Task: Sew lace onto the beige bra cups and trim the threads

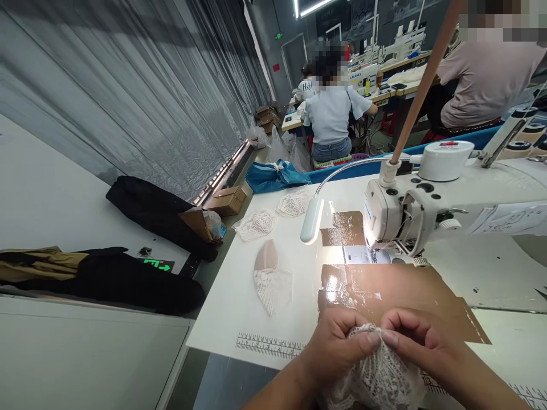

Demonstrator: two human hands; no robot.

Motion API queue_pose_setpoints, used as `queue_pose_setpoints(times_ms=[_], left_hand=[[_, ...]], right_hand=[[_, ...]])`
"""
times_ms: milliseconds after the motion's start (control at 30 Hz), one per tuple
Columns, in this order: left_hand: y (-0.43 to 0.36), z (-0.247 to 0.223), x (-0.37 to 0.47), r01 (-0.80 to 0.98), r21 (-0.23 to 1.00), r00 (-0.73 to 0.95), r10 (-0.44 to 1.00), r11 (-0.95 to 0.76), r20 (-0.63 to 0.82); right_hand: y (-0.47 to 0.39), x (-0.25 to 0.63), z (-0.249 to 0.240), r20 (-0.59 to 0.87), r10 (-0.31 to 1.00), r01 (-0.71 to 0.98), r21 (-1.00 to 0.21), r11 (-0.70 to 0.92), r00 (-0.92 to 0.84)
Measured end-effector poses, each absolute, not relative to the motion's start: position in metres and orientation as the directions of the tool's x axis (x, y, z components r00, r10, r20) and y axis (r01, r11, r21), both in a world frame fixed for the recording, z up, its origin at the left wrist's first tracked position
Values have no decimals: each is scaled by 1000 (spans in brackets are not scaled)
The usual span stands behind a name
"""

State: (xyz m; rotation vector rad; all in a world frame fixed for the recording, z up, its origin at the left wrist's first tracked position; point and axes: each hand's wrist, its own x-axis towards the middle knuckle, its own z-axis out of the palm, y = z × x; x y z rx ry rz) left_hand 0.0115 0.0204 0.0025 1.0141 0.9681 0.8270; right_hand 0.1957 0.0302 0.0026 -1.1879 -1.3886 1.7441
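Observation:
White lace fabric [387, 376] is bunched up at the front edge of the sewing table, pinched at its top between both hands. My left hand [339, 344] grips it from the left with thumb and fingers together. From the right, my right hand [421, 339] pinches the same spot, the two thumb tips nearly touching. Beyond the hands stands a white sewing machine [384, 210], its needle area above a metal plate [359, 255]. A beige and white lace piece [273, 279] lies flat on the table to the left.
Two more lace pieces [256, 225] [294, 203] lie near the table's far left corner. A small lamp [312, 219] hangs beside the machine head. Brown tape [384, 285] covers part of the table [222, 319]. Cardboard boxes [226, 200] stand left; seated people [328, 117] are ahead.

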Motion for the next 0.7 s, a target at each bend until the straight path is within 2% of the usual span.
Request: queue_pose_setpoints(times_ms=[100,167,233,267,300,367,400,433,467,600,700], left_hand=[[30,8,-3,-213,890,262,901,404,-346],[42,24,-21,-158,939,146,947,306,-284],[58,40,-36,82,993,3,996,84,-84],[68,46,-40,269,962,-36,998,-48,60],[77,48,-39,468,867,-26,978,-171,207],[96,41,-24,774,516,163,902,-368,399],[103,32,-11,846,296,315,863,-444,396],[109,21,5,863,95,448,839,-496,309],[112,9,22,856,43,488,832,-515,264],[99,-18,71,815,-23,574,802,-578,166],[83,-9,72,798,0,597,791,-602,134]], right_hand=[[34,206,0,-223,911,94,-975,-203,-347],[38,224,-2,-234,944,128,-970,-208,-232],[43,246,-4,-274,949,194,-951,-243,-154],[46,258,-6,-287,944,248,-938,-242,-164],[50,267,-7,-284,940,302,-928,-218,-191],[59,280,-9,-239,944,389,-911,-137,-229],[64,282,-10,-198,949,419,-904,-80,-245],[70,281,-11,-148,955,448,-894,-18,-258],[77,279,-11,-94,956,488,-871,57,-279],[97,257,-15,79,930,671,-672,315,-358],[101,240,-20,134,890,692,-582,426,-435]])
